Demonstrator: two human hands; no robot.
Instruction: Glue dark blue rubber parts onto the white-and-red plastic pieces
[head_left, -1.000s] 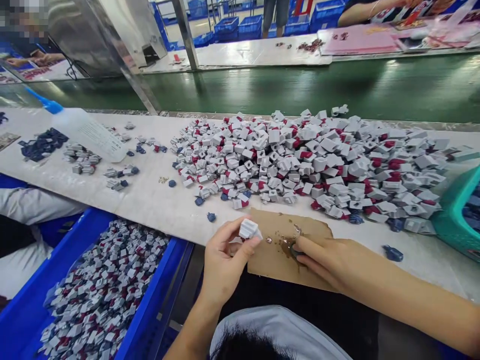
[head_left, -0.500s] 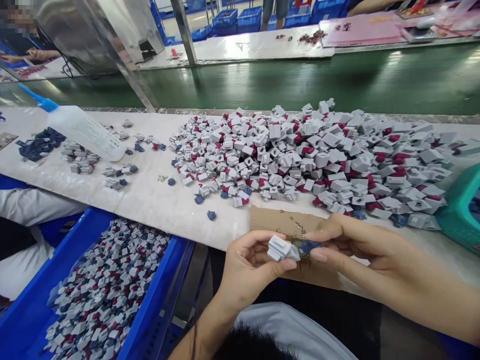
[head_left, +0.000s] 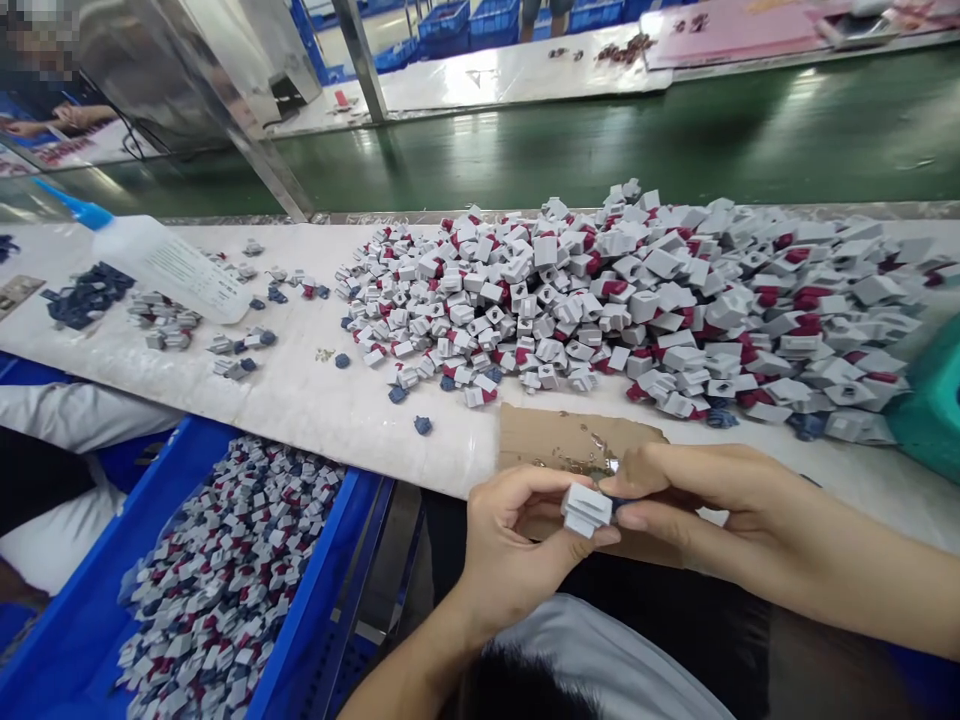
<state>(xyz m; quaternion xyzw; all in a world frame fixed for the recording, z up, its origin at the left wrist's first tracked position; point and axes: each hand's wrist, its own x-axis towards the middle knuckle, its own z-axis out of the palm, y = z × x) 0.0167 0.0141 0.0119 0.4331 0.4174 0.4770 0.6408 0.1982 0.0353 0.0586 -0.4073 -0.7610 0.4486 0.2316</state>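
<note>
Between thumb and fingers, my left hand (head_left: pixel 517 540) grips a small light-grey plastic block (head_left: pixel 587 508) with stepped sides. My right hand (head_left: pixel 682 500) pinches a small dark-blue plastic piece (head_left: pixel 619 504) against the right end of that block; the fingertips hide most of it. Both hands are just above the near edge of a brown cardboard sheet (head_left: pixel 536 435), which carries wet, shiny glue-like drops (head_left: pixel 596 462). Beyond the cardboard lies a large heap of grey pieces (head_left: pixel 555 290) with dark-red and blue parts among them.
A white bottle with blue nozzle (head_left: pixel 169 262) leans at left, near a dark-blue pile (head_left: pixel 88 295). A blue crate (head_left: pixel 296 600) full of similar pieces stands lower left. A teal container (head_left: pixel 930 400) is at right. Behind runs a green conveyor belt (head_left: pixel 525 160). A person's sleeve (head_left: pixel 82 415) shows at left.
My hands have come together: the blue piece, apart from the grey block's tip before, now meets its end. The left hand has shifted slightly right and turned the block.
</note>
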